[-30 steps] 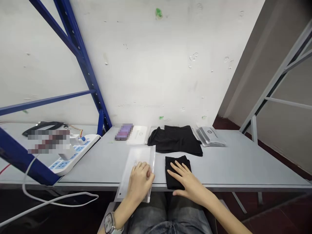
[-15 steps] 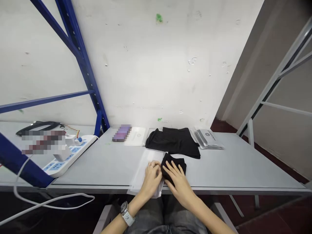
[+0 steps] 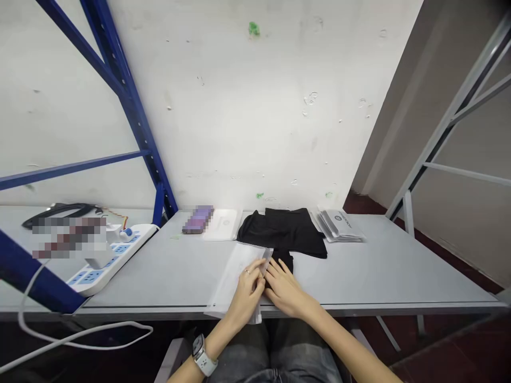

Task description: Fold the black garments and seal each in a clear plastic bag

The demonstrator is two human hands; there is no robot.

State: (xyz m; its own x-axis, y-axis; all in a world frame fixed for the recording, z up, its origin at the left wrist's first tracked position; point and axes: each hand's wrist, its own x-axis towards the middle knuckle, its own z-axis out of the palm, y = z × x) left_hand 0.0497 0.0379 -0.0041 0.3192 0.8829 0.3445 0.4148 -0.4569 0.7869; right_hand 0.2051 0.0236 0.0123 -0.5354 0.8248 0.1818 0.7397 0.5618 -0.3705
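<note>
closed in since the earlier frame, both hands had drawn together near the table's front edge, and the bag's edge had reached the folded black cloth [image 3: 285,261]. head view: the left hand [image 3: 248,290] held a clear plastic bag [image 3: 235,276], its fingers pressed together and pinching the bag's upper edge, apparently to keep that edge raised against the cloth. the right hand [image 3: 284,290] lay just beside it, fingers slightly spread, seemingly to hold the cloth down (its thumb was hard to make out). a second black garment [image 3: 281,234] lay farther back, near a stack of packaged bags [image 3: 339,225], on the grey table [image 3: 159,282].
</note>
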